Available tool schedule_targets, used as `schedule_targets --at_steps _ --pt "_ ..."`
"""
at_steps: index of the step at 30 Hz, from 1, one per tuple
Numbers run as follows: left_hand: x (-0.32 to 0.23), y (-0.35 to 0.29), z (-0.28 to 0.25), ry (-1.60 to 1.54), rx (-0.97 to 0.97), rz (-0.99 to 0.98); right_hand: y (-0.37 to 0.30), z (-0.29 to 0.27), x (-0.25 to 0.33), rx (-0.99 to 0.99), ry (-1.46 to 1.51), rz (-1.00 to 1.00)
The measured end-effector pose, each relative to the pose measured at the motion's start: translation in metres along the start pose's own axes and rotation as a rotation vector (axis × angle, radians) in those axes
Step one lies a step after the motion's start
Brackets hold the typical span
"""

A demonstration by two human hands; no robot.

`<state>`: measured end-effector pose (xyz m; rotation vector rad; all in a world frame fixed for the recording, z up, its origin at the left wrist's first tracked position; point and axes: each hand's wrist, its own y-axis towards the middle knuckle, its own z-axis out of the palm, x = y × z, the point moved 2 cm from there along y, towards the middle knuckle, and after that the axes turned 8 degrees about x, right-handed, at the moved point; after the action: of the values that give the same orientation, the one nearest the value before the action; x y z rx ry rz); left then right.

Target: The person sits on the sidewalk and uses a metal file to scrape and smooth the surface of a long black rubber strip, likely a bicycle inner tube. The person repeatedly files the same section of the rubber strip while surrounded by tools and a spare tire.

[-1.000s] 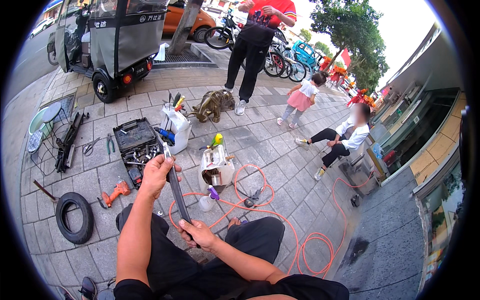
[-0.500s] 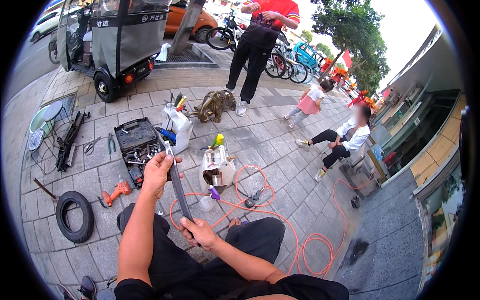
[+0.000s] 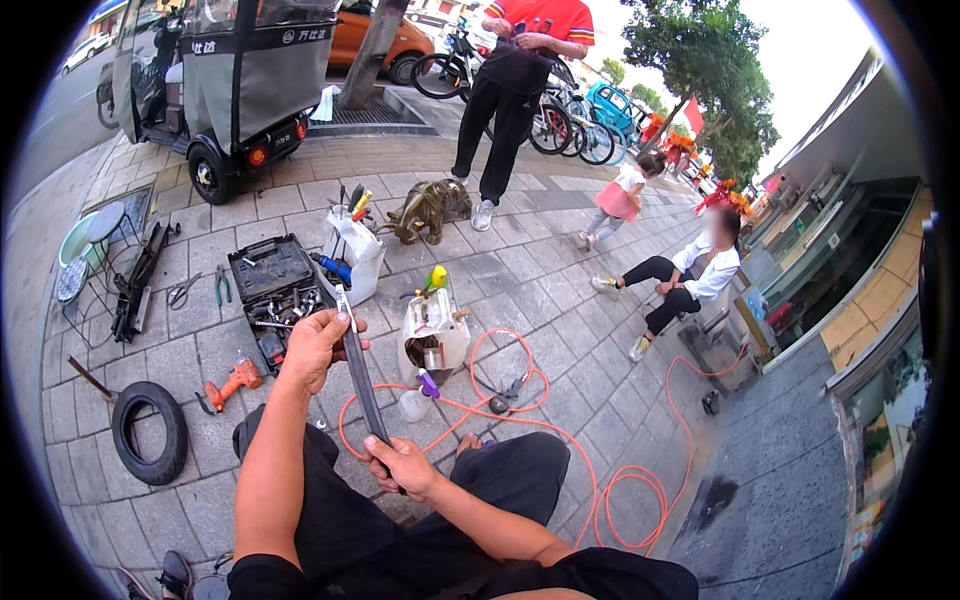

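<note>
Left hand (image 3: 312,348): fingers clamped on dark strip (image 3: 366,393), upper part; right hand (image 3: 405,468): fingers clamped, lower end

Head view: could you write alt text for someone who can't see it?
A person holds a long black strip, left grip near its silvery tip, right grip near the other end. Around on the paving are an open toolbox, orange power drill, tire and orange hose; other people are beyond.

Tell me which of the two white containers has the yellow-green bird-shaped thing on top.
Only the right white container, by the orange hose, carries it; the left white container has tools sticking out.
</note>
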<state>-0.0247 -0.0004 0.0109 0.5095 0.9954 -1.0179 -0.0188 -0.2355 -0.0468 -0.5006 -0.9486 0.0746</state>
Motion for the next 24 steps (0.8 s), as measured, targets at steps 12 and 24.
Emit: schedule_targets --at_steps 12,24 --pt "-0.002 0.0 0.003 -0.023 0.027 -0.039 -0.002 0.0 0.005 -0.134 -0.12 -0.011" --pt "-0.004 -0.006 -0.003 -0.269 0.247 0.055 -0.007 0.005 0.012 -0.158 -0.204 -0.144"
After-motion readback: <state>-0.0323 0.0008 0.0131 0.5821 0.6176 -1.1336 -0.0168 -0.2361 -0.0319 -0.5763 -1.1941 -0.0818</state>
